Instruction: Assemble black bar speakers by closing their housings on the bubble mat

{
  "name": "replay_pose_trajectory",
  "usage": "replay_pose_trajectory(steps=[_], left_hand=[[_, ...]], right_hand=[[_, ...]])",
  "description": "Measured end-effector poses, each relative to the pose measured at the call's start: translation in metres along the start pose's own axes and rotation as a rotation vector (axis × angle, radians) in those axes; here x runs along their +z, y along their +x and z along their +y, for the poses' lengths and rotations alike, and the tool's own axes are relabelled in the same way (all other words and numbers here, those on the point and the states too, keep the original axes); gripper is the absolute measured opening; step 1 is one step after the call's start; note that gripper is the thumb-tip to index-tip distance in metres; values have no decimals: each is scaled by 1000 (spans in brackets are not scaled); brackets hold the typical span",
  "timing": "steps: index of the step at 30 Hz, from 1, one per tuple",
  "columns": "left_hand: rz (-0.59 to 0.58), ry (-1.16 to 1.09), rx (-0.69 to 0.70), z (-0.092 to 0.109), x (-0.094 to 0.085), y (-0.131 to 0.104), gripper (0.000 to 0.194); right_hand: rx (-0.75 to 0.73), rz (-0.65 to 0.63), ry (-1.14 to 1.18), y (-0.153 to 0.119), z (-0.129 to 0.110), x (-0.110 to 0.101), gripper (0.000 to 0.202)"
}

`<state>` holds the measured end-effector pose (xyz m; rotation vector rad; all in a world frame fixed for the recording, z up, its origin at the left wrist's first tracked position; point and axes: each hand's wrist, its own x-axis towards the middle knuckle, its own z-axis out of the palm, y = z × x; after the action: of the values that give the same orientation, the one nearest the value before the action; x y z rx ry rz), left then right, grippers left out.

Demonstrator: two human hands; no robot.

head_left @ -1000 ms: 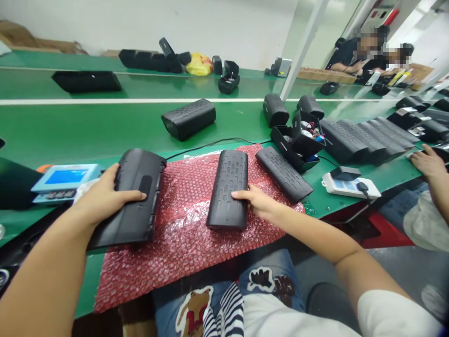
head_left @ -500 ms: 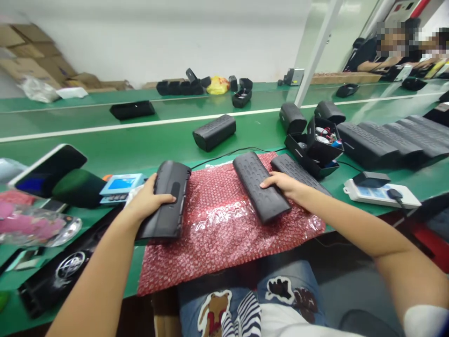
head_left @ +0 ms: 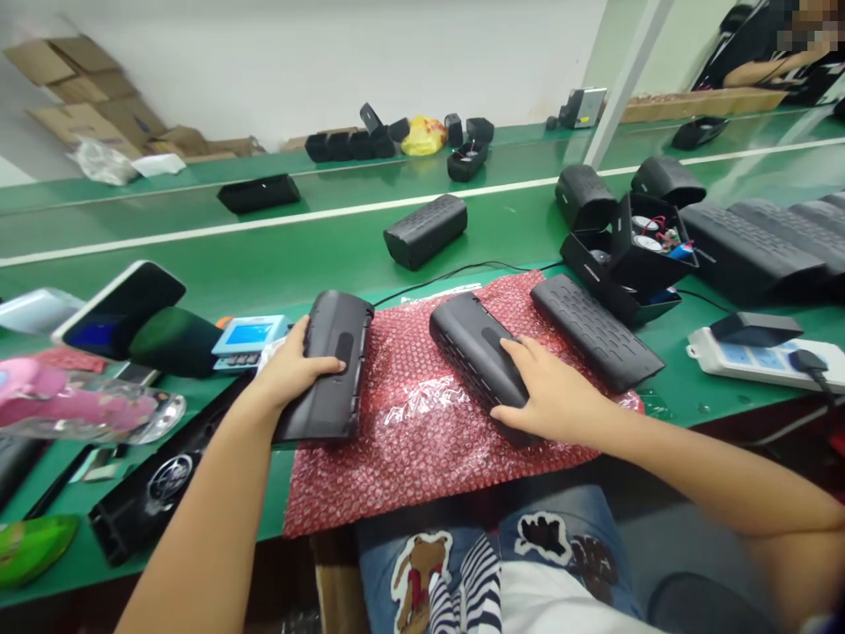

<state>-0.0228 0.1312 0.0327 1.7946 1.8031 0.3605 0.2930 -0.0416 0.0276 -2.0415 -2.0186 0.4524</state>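
1. Right hand has fingers apart, touching the right case; whether it grips, I cannot tell.
2. This case lies left of that hand, over the bubble wrap, far end slanting left.
3. Left hand clamps the left case over the wrap's left edge.

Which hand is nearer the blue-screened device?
Left. The left hand is just to the right of the blue-screened device, on a black casing; the right hand is farther off, over the red bubble wrap.
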Motion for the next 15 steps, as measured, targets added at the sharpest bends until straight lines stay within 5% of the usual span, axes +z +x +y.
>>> replay_pose_trajectory(steps=[10,15], left_hand=[[6,-43,-14,-7,2,5,114],[10,1,0,-6,4,2,109]], right_hand=[[-57,275,-77,-19,-5,18,60],[-63,294,-83,-19,-5,16,56]])
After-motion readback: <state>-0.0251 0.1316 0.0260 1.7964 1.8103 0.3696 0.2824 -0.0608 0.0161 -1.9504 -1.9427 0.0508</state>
